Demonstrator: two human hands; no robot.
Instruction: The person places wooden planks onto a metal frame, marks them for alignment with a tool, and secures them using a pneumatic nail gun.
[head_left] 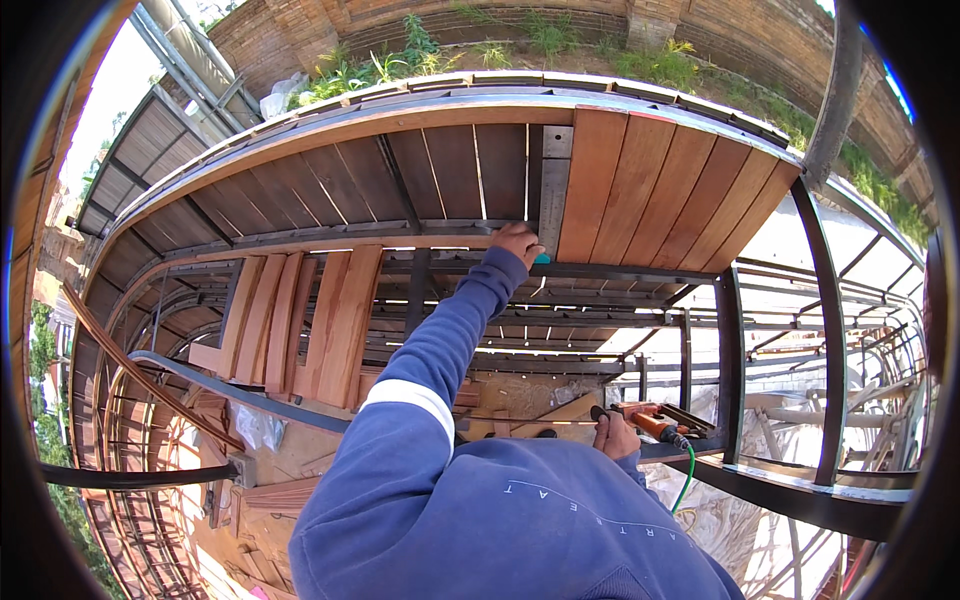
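My left arm reaches forward to the curved dark metal frame. My left hand is closed at the lower end of a flat grey steel ruler, with a small teal piece showing beside the fingers. The ruler lies along the left edge of a row of reddish-brown wooden boards. Low on the right, my right hand is closed around a small dark thing I cannot make out. Right beside it lies an orange air nailer, with a green hose running down from it.
Several loose boards lean on the frame at left. Dark metal posts stand to the right. A curved grey-blue rail crosses at lower left. Beyond the frame are weeds and a brick wall; more boards and sheeting lie below.
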